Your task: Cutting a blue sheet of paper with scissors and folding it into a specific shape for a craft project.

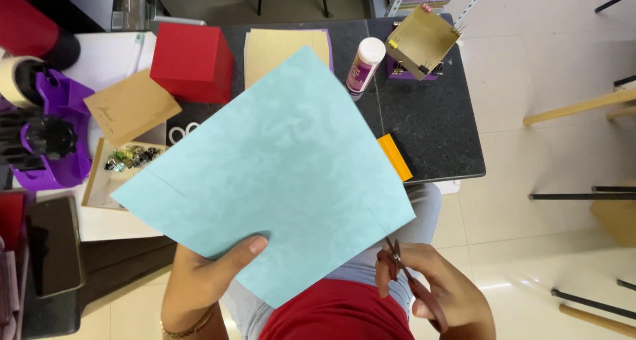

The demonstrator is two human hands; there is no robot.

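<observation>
My left hand (202, 277) holds a large light-blue paper sheet (278, 168) by its lower edge, thumb on top. The sheet is tilted like a diamond above the dark table (430, 121) and my lap. My right hand (440, 290) grips red-handled scissors (411, 283), whose blades touch the sheet's lower right edge, where a short cut line shows.
On the table stand a red box (192, 61), a white glue bottle (364, 65), a brown cardboard box held with clips (423, 40), tan card sheets (271, 52), an orange strip (395, 157), a tray of binder clips (132, 158) and a purple tape dispenser (50, 131). Wooden and black chair legs (583, 108) lie at the right.
</observation>
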